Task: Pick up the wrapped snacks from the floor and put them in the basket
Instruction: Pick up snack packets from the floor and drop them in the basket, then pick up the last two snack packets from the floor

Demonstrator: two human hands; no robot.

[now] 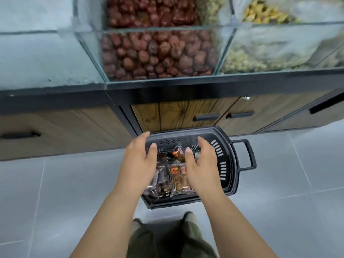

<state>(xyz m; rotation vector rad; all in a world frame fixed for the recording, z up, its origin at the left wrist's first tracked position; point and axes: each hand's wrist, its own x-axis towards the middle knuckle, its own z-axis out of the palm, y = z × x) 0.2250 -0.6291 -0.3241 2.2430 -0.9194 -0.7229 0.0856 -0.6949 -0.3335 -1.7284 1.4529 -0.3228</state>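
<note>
A person stands over a black plastic shopping basket with slotted walls [222, 167] that sits on a grey tiled floor [297, 183], just in front of a wood-grain cabinet with black bar handles [176, 116]. Both bare forearms reach forward and down so that the hands hang above the basket's opening. The left hand [138, 161] is over the basket's left side, its palm turned inward, its fingers nearly straight and lying close together, with the thumb held a little apart; it holds nothing. The right hand [202, 164] is over the basket's middle and right part, its palm facing the left hand, its fingers gently bent and close together, its thumb apart, and it too holds nothing. Between and beneath the two hands lie the clear-wrapped brown snack bars with red and orange labels [176, 175], piled inside the basket on its bottom, several side by side and some overlapping; whether either hand touches them cannot be told. The basket's black loop handle [247, 155] juts out on its right side. Above the cabinet runs a black-edged display counter with glass-walled bins [223, 51]: the middle bin holds wrinkled dark red dried fruits [158, 54], and the bin to its right holds pale, blurred dried goods [260, 56]. At the bottom edge, the person's olive green trousers [167, 239] show between the forearms.
</note>
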